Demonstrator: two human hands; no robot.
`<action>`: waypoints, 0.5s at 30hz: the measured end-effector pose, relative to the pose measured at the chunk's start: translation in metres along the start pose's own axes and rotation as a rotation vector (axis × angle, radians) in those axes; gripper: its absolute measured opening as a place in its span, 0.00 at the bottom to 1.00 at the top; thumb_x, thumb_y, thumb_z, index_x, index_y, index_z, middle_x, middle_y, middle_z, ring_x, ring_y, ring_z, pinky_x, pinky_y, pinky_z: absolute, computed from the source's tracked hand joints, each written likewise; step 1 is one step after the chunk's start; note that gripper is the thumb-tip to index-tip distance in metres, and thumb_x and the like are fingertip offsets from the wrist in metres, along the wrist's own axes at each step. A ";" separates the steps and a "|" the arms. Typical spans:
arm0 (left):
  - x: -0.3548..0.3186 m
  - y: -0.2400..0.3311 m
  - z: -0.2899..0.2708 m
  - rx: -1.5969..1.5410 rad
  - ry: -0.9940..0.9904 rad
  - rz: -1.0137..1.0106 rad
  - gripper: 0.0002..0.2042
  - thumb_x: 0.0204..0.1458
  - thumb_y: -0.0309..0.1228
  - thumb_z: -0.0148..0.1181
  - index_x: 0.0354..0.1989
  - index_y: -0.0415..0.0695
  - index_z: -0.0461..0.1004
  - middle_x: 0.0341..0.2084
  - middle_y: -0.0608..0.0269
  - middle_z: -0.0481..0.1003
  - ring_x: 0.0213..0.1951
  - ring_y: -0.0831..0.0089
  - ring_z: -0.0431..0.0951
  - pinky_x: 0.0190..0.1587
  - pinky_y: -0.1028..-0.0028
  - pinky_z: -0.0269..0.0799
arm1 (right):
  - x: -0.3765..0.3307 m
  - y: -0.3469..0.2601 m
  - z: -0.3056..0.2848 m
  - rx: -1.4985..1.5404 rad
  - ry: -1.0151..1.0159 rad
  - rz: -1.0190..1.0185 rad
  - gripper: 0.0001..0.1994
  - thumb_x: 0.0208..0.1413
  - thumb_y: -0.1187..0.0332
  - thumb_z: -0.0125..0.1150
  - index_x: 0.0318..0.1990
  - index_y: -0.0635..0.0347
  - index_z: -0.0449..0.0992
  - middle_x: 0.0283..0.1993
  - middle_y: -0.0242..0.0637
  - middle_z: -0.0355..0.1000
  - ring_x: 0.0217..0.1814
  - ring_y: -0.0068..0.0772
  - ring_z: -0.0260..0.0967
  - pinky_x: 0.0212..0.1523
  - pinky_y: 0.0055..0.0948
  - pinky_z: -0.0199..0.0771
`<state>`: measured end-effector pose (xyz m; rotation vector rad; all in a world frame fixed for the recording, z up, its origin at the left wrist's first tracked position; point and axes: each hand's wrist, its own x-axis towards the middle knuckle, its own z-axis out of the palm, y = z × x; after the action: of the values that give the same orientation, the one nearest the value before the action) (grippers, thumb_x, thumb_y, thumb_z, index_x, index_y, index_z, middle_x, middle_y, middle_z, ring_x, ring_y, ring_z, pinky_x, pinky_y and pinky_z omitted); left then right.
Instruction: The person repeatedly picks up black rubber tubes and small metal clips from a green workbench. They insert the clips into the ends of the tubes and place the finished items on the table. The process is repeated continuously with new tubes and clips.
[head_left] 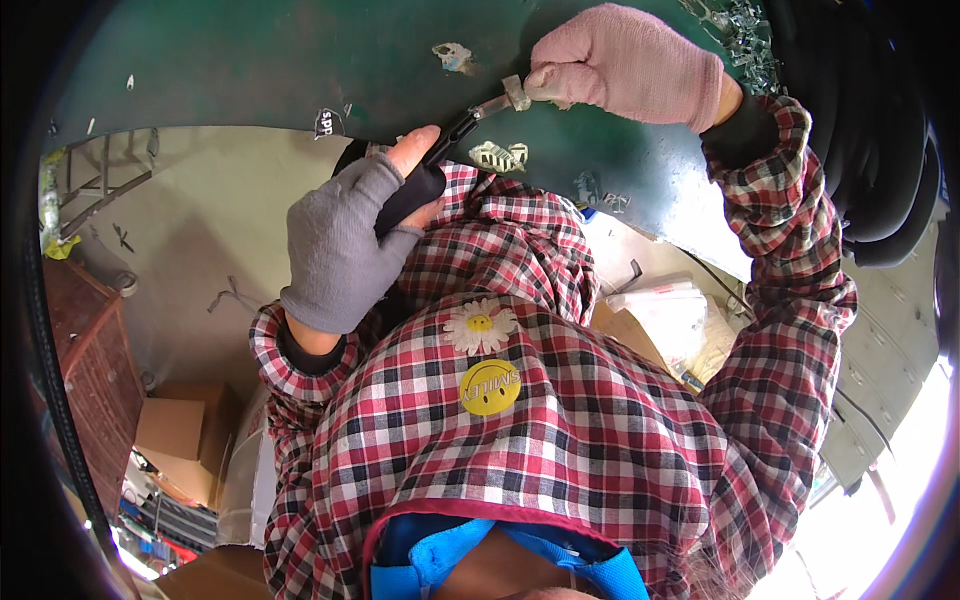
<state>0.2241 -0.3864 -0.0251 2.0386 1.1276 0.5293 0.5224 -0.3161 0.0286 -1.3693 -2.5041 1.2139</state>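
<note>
My left hand [350, 235], in a grey glove with bare fingertips, is closed around a slim black part with a metal end [462, 130]. The part slants up to the right over the green table, and a wider black portion shows inside the palm. A small pale, film-like scrap [516, 93] sits at the metal tip. Just right of that scrap, my right hand [625, 68], in a pink glove, is closed with thumb and finger pinched together. A bit of something translucent shows under its fingers; what exactly they grip is hidden.
The green table [250, 60] carries a crumpled scrap [453, 57], a printed label scrap [498, 156] and a pile of clear film bits [745, 45]. Several black curved pieces [870, 150] hang at the right. Cardboard boxes [180, 435] and a wooden cabinet [90, 360] stand lower left.
</note>
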 end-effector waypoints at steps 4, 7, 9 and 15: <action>-0.002 0.001 0.002 -0.016 0.030 0.030 0.30 0.48 0.26 0.73 0.63 0.54 0.74 0.37 0.50 0.81 0.37 0.55 0.83 0.41 0.66 0.77 | 0.001 -0.005 -0.004 0.013 -0.043 0.021 0.17 0.63 0.53 0.62 0.31 0.58 0.78 0.26 0.45 0.74 0.32 0.52 0.74 0.32 0.40 0.72; -0.003 0.002 0.002 -0.008 0.001 -0.002 0.30 0.48 0.26 0.73 0.63 0.54 0.74 0.38 0.50 0.81 0.38 0.54 0.83 0.41 0.66 0.78 | 0.001 -0.005 -0.001 -0.055 -0.049 0.019 0.17 0.64 0.53 0.61 0.31 0.57 0.77 0.26 0.46 0.73 0.32 0.54 0.73 0.32 0.41 0.72; -0.002 0.002 0.002 0.000 -0.006 -0.001 0.30 0.48 0.26 0.73 0.63 0.55 0.74 0.39 0.50 0.81 0.38 0.54 0.83 0.41 0.65 0.78 | 0.002 -0.002 0.001 -0.084 -0.042 -0.001 0.17 0.64 0.53 0.61 0.30 0.57 0.77 0.26 0.47 0.72 0.32 0.55 0.72 0.32 0.42 0.71; -0.002 -0.003 0.005 0.011 0.021 0.039 0.31 0.47 0.31 0.73 0.63 0.60 0.74 0.39 0.54 0.82 0.38 0.55 0.84 0.39 0.65 0.79 | 0.007 -0.007 0.007 -0.096 -0.003 -0.070 0.18 0.63 0.53 0.62 0.29 0.58 0.76 0.27 0.49 0.71 0.33 0.58 0.71 0.31 0.43 0.71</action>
<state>0.2246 -0.3891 -0.0310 2.0725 1.1074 0.5662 0.5103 -0.3174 0.0262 -1.2870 -2.6204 1.0967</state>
